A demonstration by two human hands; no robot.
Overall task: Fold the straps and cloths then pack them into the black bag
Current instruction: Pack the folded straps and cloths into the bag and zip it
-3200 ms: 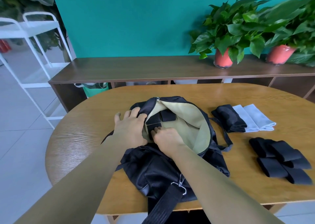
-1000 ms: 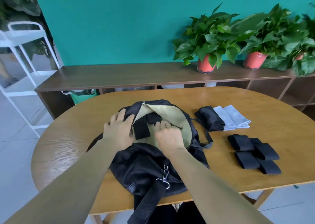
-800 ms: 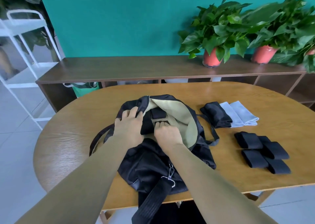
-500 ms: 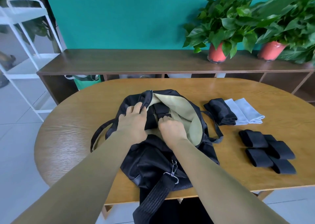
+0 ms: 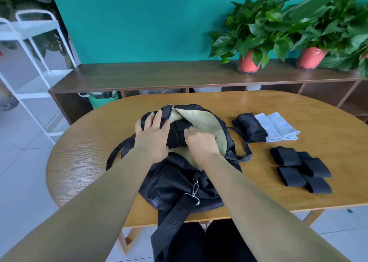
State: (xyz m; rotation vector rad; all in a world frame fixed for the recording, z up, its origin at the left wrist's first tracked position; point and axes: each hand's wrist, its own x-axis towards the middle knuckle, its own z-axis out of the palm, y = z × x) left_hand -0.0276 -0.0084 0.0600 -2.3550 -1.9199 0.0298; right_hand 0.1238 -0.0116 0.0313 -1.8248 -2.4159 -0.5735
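The black bag (image 5: 179, 184) lies open mid-table, showing its beige lining (image 5: 201, 120). My left hand (image 5: 152, 136) rests with spread fingers on the left flap of the bag's opening, beside the zipper. My right hand (image 5: 201, 142) reaches into the opening, its fingers curled on a folded black strap (image 5: 178, 131) inside. To the right, several more folded black straps (image 5: 300, 169) lie in a cluster on the table. Behind them sit a folded black cloth (image 5: 250, 127) and two folded light blue cloths (image 5: 276, 127).
The bag's shoulder strap with a metal clip (image 5: 195, 190) hangs over the oval wooden table's (image 5: 83, 158) near edge. Behind stand a low wooden shelf (image 5: 159, 76) with potted plants (image 5: 253, 36) and a white rack (image 5: 29, 48) at left.
My left hand slid up from the bag's side onto the flap by the zipper. My right hand went deeper into the opening and its fingers curled on the straps inside.
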